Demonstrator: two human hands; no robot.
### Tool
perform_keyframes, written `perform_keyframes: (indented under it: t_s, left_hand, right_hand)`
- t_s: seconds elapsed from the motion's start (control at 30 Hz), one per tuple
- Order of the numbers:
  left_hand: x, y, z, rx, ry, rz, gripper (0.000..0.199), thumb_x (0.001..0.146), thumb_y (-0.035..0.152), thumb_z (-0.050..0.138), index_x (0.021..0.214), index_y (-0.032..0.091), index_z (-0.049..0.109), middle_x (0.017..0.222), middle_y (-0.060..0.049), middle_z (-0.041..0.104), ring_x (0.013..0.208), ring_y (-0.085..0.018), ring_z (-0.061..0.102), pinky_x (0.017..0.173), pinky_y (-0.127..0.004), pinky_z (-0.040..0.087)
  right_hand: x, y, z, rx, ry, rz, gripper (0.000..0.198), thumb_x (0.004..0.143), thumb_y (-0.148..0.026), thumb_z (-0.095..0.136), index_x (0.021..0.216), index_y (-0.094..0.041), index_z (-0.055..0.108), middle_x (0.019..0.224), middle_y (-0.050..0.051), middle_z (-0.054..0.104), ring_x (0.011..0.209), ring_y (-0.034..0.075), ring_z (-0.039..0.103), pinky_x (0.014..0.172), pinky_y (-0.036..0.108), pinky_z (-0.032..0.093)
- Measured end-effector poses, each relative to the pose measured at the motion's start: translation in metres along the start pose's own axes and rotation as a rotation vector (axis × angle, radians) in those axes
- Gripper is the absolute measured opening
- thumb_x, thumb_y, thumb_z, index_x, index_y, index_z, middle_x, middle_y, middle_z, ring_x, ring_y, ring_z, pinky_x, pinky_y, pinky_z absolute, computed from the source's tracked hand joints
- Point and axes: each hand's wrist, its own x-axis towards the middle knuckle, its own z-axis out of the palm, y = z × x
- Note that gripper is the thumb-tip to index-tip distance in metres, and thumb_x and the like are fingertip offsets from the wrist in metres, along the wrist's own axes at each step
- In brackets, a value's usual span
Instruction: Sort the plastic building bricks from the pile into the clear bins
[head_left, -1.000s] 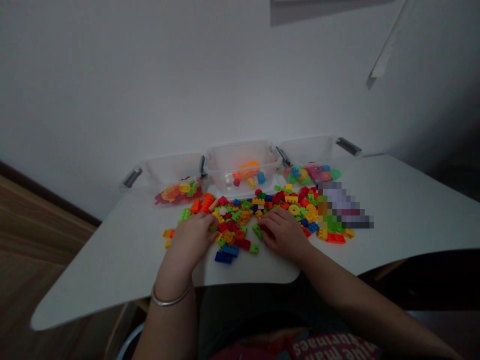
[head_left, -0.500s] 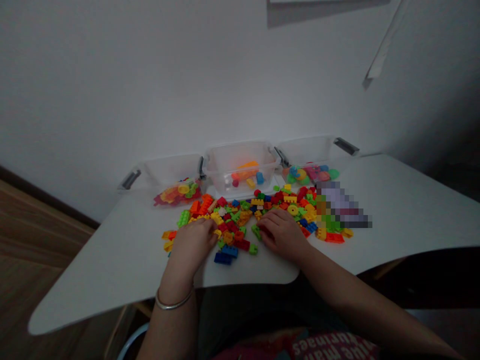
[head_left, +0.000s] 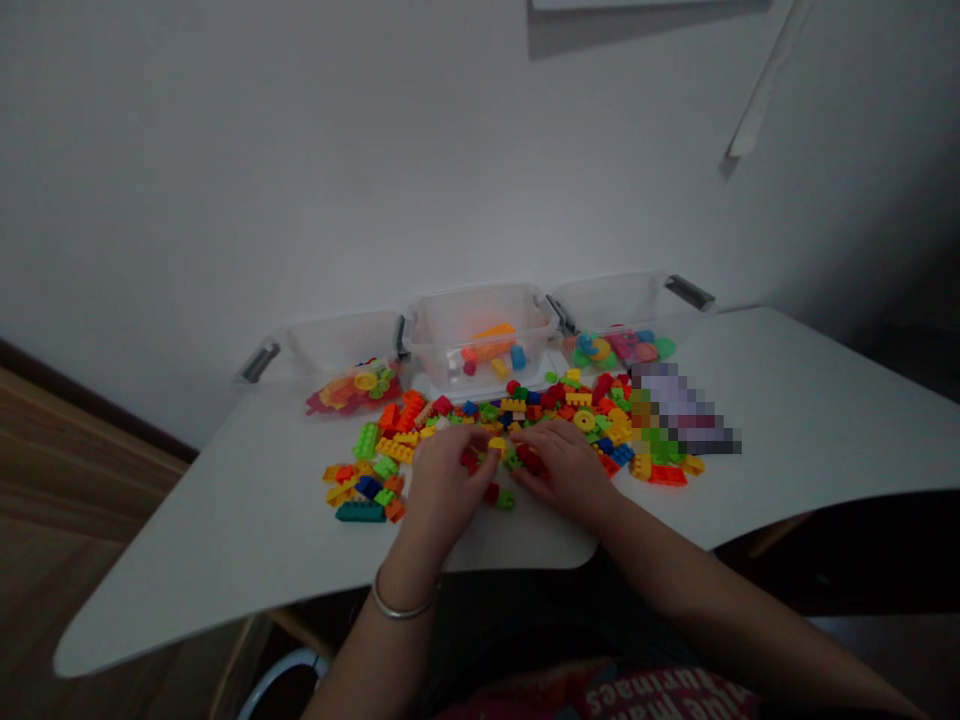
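My left hand (head_left: pixel 450 485), with a silver bangle on its wrist, pinches a small yellow toy brick (head_left: pixel 497 444) between thumb and fingers. Close beside it, my right hand (head_left: pixel 566 465) is curled around a green brick (head_left: pixel 514 459); its fingers partly hide this piece. A red brick (head_left: pixel 532 460) shows under the right fingers, and I cannot tell whether they touch it. Both hands are low over the pile of mixed bricks, their fingertips almost meeting. Just in front of them lies a light green brick (head_left: pixel 505 500) on the table.
Three clear plastic bins stand along the wall: a left bin (head_left: pixel 341 335), a middle bin (head_left: pixel 480 305) and a right bin (head_left: pixel 615 300), each with coloured pieces. A teal brick (head_left: pixel 361 512) lies at the left of the white table (head_left: pixel 247 540). A blurred-out packet (head_left: pixel 682 405) lies right.
My left hand has moved right from the pile's left part toward my right hand, and now pinches a yellow brick. Bricks at the left are uncovered. My right hand has barely moved.
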Motion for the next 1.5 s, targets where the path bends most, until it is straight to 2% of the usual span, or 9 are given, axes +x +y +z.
perform_keyframes:
  t_s: [0.2,0.37,0.57,0.77,0.9,1.07,1.23,1.37,1.5]
  left_hand:
    - [-0.003,0.009,0.019,0.008,-0.049,0.045,0.012,0.083,0.025,0.063,0.094,0.021,0.067,0.089,-0.003,0.072,0.088,-0.023,0.064,0.086,-0.042,0.047]
    - [0.001,-0.001,0.014,0.156,-0.001,0.143,0.020,0.090,0.027,0.053,0.104,0.018,0.066,0.105,-0.010,0.070,0.102,-0.026,0.062,0.094,-0.044,0.047]
    - [0.010,-0.022,0.009,0.358,0.008,0.242,0.027,0.087,0.028,0.058,0.112,0.020,0.066,0.119,-0.010,0.066,0.116,-0.029,0.056,0.110,-0.050,0.036]
    - [0.012,-0.026,0.016,0.358,0.000,0.196,0.024,0.090,0.029,0.052,0.107,0.019,0.066,0.110,-0.010,0.069,0.107,-0.029,0.060,0.101,-0.048,0.043]
    - [0.013,-0.030,0.020,0.330,-0.002,0.163,0.027,0.090,0.026,0.051,0.110,0.016,0.066,0.110,-0.012,0.070,0.106,-0.029,0.061,0.098,-0.045,0.046]
    - [0.013,-0.037,0.022,0.247,-0.002,0.157,0.031,0.092,0.026,0.048,0.117,0.018,0.064,0.120,-0.010,0.068,0.113,-0.027,0.060,0.101,-0.044,0.045]
    - [0.012,-0.037,0.021,0.238,-0.017,0.153,0.030,0.090,0.025,0.049,0.113,0.019,0.066,0.116,-0.009,0.070,0.110,-0.026,0.061,0.101,-0.044,0.046]
    - [0.012,-0.037,0.021,0.245,-0.018,0.143,0.030,0.088,0.023,0.049,0.112,0.018,0.066,0.113,-0.010,0.070,0.108,-0.027,0.062,0.100,-0.044,0.047]
    - [0.011,-0.037,0.021,0.242,-0.026,0.133,0.030,0.089,0.023,0.048,0.112,0.018,0.065,0.113,-0.010,0.070,0.108,-0.027,0.061,0.099,-0.044,0.047]
  right_hand:
    - [0.001,0.001,0.000,-0.005,0.050,-0.023,0.018,0.088,-0.023,0.059,0.105,-0.019,0.065,0.094,0.010,0.072,0.091,0.024,0.064,0.085,0.040,0.049]
    - [0.002,0.002,0.000,-0.019,0.019,0.071,0.016,0.085,-0.021,0.060,0.100,-0.020,0.064,0.094,0.009,0.072,0.090,0.025,0.064,0.085,0.041,0.049]
    - [0.002,0.004,0.001,-0.055,0.008,0.151,0.019,0.080,-0.021,0.062,0.099,-0.020,0.065,0.092,0.009,0.072,0.090,0.027,0.064,0.085,0.044,0.050]
    - [0.001,0.008,0.003,-0.043,0.031,0.191,0.017,0.081,-0.026,0.065,0.098,-0.022,0.067,0.093,0.010,0.072,0.091,0.028,0.064,0.086,0.045,0.050]
    - [0.009,0.018,-0.010,-0.030,0.123,0.208,0.018,0.086,-0.030,0.061,0.100,-0.020,0.065,0.100,0.011,0.071,0.096,0.027,0.063,0.087,0.043,0.049]
    - [0.038,0.048,-0.054,-0.110,0.311,0.333,0.027,0.087,-0.033,0.055,0.109,-0.020,0.064,0.100,0.010,0.069,0.086,0.026,0.062,0.082,0.042,0.049]
    - [0.067,0.105,-0.083,-0.241,0.366,0.487,0.035,0.086,-0.035,0.049,0.113,-0.019,0.065,0.108,0.011,0.070,0.092,0.025,0.063,0.085,0.041,0.048]
    - [0.077,0.146,-0.083,-0.322,0.263,0.638,0.039,0.084,-0.035,0.051,0.113,-0.017,0.069,0.100,0.012,0.073,0.090,0.027,0.064,0.081,0.040,0.046]
    - [0.078,0.158,-0.078,-0.479,0.076,0.690,0.040,0.086,-0.035,0.048,0.113,-0.018,0.072,0.096,0.013,0.074,0.091,0.029,0.064,0.084,0.042,0.042]
